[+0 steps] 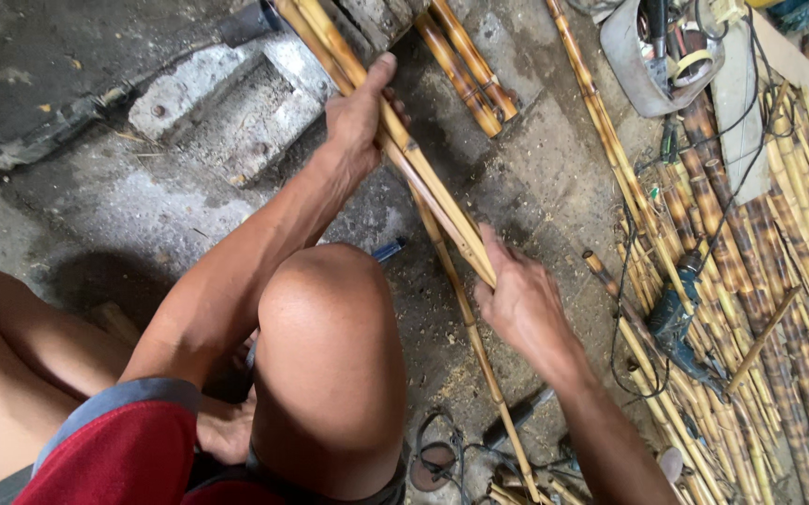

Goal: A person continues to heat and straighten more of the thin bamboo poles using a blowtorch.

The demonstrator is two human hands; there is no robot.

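My left hand (pixel 360 120) grips a bundle of long yellow bamboo strips (pixel 428 182) near its upper part, fingers wrapped around it. My right hand (pixel 521 301) holds the lower end of the same strips, where they come to a point. The strips run diagonally from the top middle down to the right hand. A thinner bamboo stick (pixel 479 360) lies under them on the ground and runs on toward the bottom edge. My bent knee (pixel 325 299) is just left of the strips.
A big pile of cut bamboo sticks (pixel 760 281) fills the right side, with a power drill (pixel 674 313) and its black cable on top. Two short bamboo pieces (pixel 468 67) lie at the top. A concrete block (pixel 217 103) sits upper left. Sawdust covers the ground.
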